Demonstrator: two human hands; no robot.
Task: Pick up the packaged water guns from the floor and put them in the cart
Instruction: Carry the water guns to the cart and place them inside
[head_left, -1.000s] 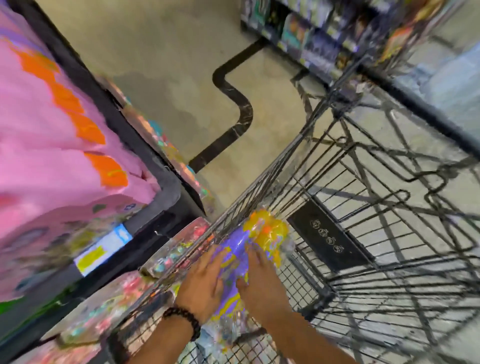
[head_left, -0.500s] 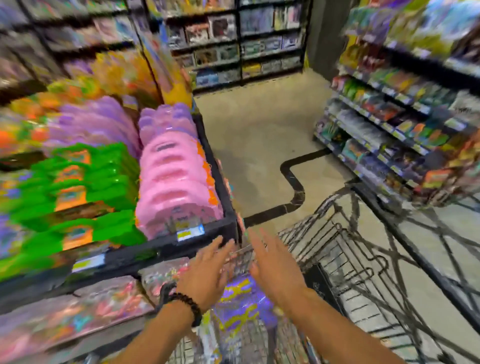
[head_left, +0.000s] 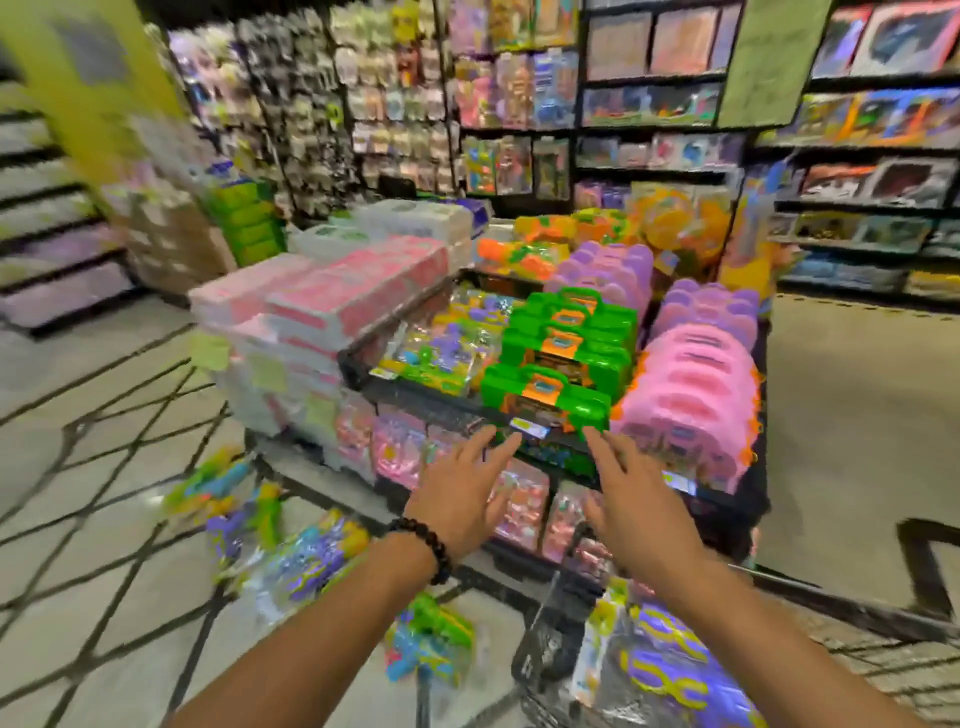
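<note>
Nearest the camera, at the lower right, a packaged water gun (head_left: 670, 670) with purple and yellow markings lies in the wire cart (head_left: 545, 660). On the floor (head_left: 104, 597) to the left of the cart lie more packaged water guns: a green and blue one (head_left: 434, 642) just beside the cart's corner, a purple and yellow one (head_left: 311, 558) further left, and another green and yellow one (head_left: 228, 499) beyond it, all blurred. Above these, both arms reach forward. The left hand (head_left: 460, 496), with a dark beaded bracelet (head_left: 426, 545) on the wrist, and the right hand (head_left: 636, 501) are released, fingers spread and straight, holding nothing. Past the fingertips stands a display bin (head_left: 358, 374) stacked with green toy cases (head_left: 556, 379) and pink toy cases (head_left: 691, 395). Pink and white boxes (head_left: 311, 312) are piled at its left. Store shelves (head_left: 649, 104) packed with toys fill the background.
</note>
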